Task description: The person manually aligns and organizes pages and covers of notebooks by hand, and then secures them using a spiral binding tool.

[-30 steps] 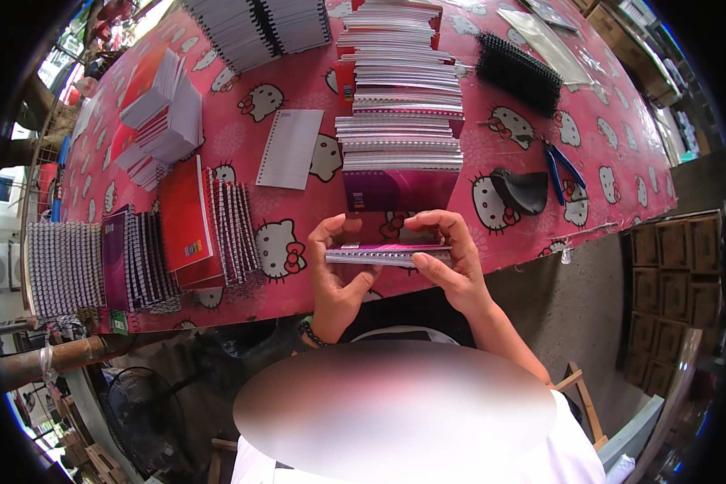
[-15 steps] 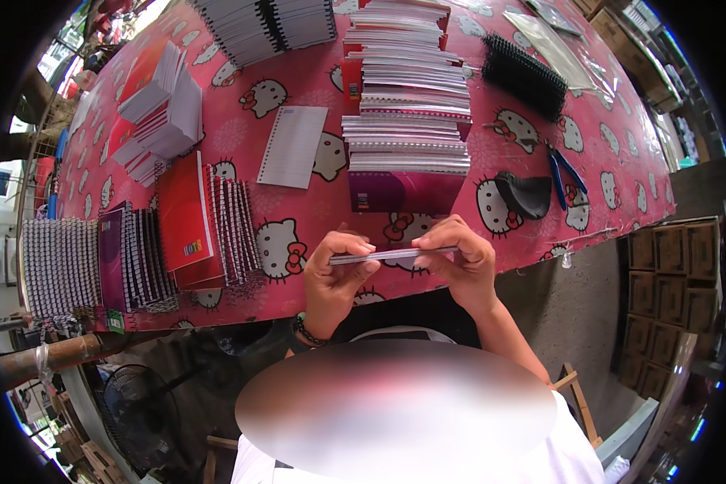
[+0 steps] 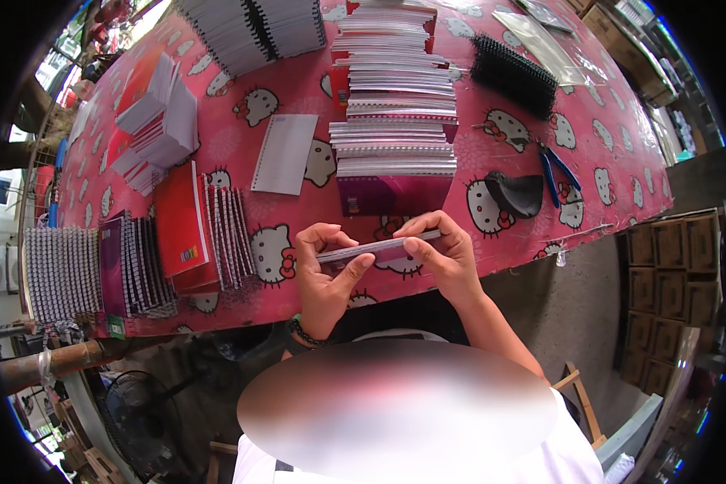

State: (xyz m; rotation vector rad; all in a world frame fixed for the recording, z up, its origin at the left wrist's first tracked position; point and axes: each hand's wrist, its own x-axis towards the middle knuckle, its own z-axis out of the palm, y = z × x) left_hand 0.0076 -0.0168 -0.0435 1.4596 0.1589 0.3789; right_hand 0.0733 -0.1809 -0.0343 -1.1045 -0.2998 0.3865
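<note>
A thin notebook [image 3: 371,248] without a visible coil is held edge-on just past the table's near edge. My left hand [image 3: 323,278] is closed around its left end, fingertips above and thumb below. At the right end, my right hand [image 3: 448,258] pinches it between thumb and fingers. Directly beyond my hands stands a long row of page blocks with punched edges [image 3: 395,145], a purple cover [image 3: 395,195] facing me at its front. Left of that row lies a single lined sheet [image 3: 285,153].
On the left stand coil-bound notebooks with red covers [image 3: 184,226], purple covers [image 3: 114,266] and pale page edges [image 3: 60,274]. Loose page blocks [image 3: 165,113] lean behind them. To the right are a bundle of black coils [image 3: 515,74], blue-handled pliers [image 3: 557,173] and a curved black piece [image 3: 516,196].
The notebook has tilted, its right end now higher than its left. My right hand has shifted left and slightly up, and my left thumb has moved.
</note>
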